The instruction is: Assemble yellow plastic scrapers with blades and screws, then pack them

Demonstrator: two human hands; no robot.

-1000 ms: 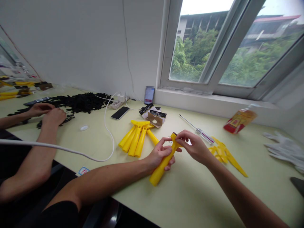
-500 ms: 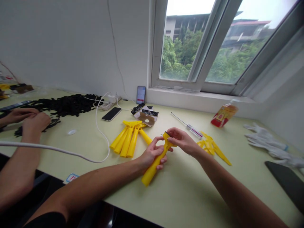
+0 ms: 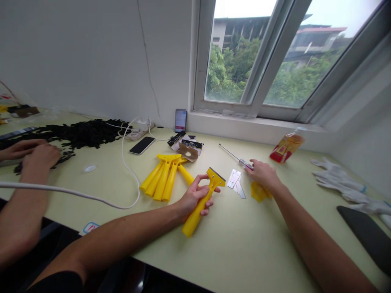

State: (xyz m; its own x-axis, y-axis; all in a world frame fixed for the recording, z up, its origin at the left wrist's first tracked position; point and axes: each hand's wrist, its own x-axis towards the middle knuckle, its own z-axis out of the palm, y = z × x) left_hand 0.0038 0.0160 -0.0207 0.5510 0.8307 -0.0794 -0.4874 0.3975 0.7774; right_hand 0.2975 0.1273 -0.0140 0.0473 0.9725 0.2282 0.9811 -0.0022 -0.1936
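My left hand (image 3: 195, 199) is wrapped round the handle of a yellow scraper (image 3: 216, 177), which is tilted with its head pointing up and away. A thin dark strip runs along the head's edge, and small metal screws show on its face. My right hand (image 3: 263, 174) has its fingers closed on the clear handle end of a screwdriver (image 3: 242, 161), whose shaft still lies along the table. Under and beside my right wrist are yellow plastic pieces (image 3: 259, 193), partly covered. Between my hands lie flat metal plates (image 3: 234, 178).
Several yellow scraper handles (image 3: 165, 179) lie fanned out left of centre. Small boxes (image 3: 187, 151), a phone (image 3: 142, 145), a white cable (image 3: 124, 154), a bottle (image 3: 287, 145) and gloves (image 3: 339, 181) surround the work area. A co-worker's hands (image 3: 41, 154) are beside black pieces (image 3: 91, 132).
My right hand has left the scraper's head and moved right to the screwdriver's handle. The metal plates it hid now show. My left hand still holds the scraper.
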